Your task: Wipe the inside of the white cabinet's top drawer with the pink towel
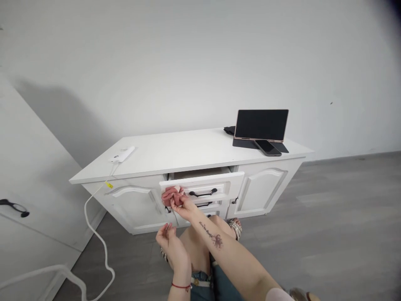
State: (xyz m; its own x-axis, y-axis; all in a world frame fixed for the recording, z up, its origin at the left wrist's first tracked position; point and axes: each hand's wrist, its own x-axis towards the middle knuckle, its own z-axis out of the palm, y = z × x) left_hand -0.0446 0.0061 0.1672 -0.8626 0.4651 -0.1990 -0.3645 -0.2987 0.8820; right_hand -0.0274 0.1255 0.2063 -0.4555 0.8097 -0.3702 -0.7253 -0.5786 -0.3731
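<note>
My right hand (pixel 182 206) grips a crumpled reddish-pink cloth (pixel 173 196), which lies against the left end of the top drawer front (pixel 200 182). That white drawer is pulled partly out, and its black handle (pixel 203 193) is just right of the cloth. Lower and to the left, my left hand (pixel 172 242) hangs in the air with loosely bent fingers somewhat apart and nothing visible in them. A red string bracelet circles its wrist. Part of the cloth is hidden by my right fingers.
The white cabinet (pixel 175 146) bears a tablet (pixel 261 124) on a stand, a phone (pixel 267 148), a black item (pixel 229 130) and a white device (pixel 123 154). A white cable (pixel 102 240) hangs at left. My bent knees are close to the drawers.
</note>
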